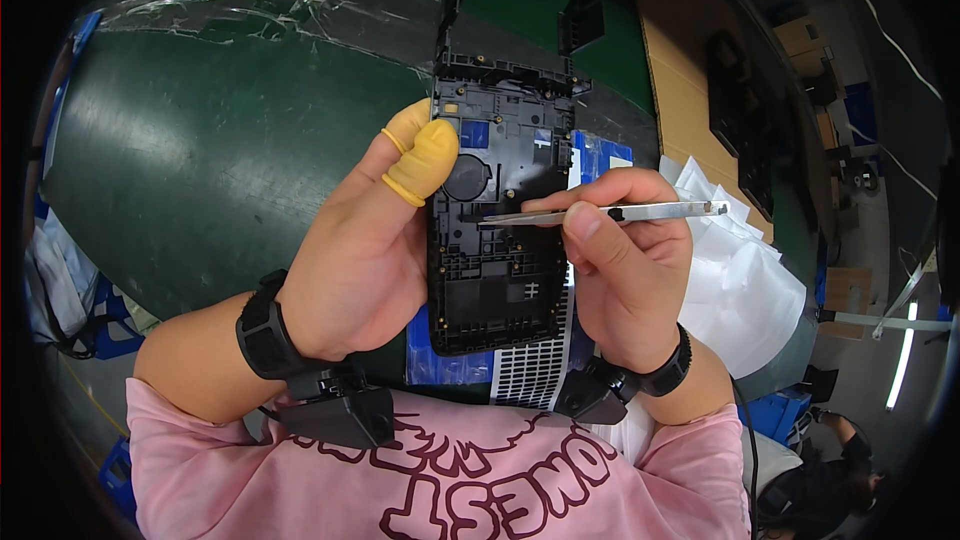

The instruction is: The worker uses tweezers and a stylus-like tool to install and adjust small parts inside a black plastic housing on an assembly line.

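A long black plastic housing (505, 165), with ribs, small brass-coloured inserts and an open frame at its far end, is held up in front of me. My left hand (370, 230) grips its left edge, with yellow finger cots on the thumb and a finger. In my right hand (630, 250) is a pair of metal tweezers (650, 211), closed in my fingers and pointing left. The tweezers' tips are over the middle of the housing, just below a round recess. Whether they pinch anything is too small to tell.
Below the housing lies a blue sheet (445, 365) beside a strip of small white labels (530, 375). White foam sheets (740, 280) are piled on the right, near a cardboard box (690, 90). The green table (200, 150) stretches left. Another person (830, 470) is at the lower right.
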Tool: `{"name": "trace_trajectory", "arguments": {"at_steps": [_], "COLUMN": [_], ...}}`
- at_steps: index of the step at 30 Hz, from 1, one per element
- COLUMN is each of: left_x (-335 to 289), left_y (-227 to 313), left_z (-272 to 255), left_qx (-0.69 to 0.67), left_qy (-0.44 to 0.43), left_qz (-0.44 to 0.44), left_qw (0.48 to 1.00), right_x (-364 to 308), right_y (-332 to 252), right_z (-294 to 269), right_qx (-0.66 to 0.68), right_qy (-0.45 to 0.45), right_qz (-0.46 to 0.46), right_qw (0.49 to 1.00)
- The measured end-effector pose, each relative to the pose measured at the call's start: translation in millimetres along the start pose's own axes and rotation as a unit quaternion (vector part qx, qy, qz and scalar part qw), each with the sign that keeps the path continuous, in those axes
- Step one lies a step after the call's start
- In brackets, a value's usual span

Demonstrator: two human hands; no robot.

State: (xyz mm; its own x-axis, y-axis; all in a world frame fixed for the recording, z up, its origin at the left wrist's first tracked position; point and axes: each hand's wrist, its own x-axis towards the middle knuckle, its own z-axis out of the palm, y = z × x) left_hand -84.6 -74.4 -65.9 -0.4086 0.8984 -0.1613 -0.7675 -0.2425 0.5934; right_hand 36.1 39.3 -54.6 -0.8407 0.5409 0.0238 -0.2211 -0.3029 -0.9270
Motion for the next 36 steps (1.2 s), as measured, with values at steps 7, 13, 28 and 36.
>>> {"name": "trace_trajectory", "arguments": {"at_steps": [7, 13, 28, 36], "left_x": [-2.1, -0.1, -1.0, 2.2], "left_y": [-0.6, -2.1, -0.8, -1.8], "left_z": [-4.0, -0.1, -2.6, -4.8], "left_qx": [-0.012, -0.006, 0.001, -0.022], "left_qy": [-0.009, -0.004, -0.007, -0.006], "left_qz": [0.001, -0.005, -0.006, -0.014], "left_qw": [1.0, 1.0, 1.0, 1.0], "right_x": [0.0, -0.8, -0.1, 0.1], "right_y": [3.1, 0.9, 4.4, 5.5], "right_z": [3.0, -1.2, 0.6, -0.3], "right_qx": [0.007, -0.003, -0.047, -0.053], "right_qy": [0.0, -0.003, 0.001, 0.009], "right_qz": [-0.006, -0.01, -0.022, -0.027], "right_qw": [1.0, 1.0, 0.999, 0.998]}}
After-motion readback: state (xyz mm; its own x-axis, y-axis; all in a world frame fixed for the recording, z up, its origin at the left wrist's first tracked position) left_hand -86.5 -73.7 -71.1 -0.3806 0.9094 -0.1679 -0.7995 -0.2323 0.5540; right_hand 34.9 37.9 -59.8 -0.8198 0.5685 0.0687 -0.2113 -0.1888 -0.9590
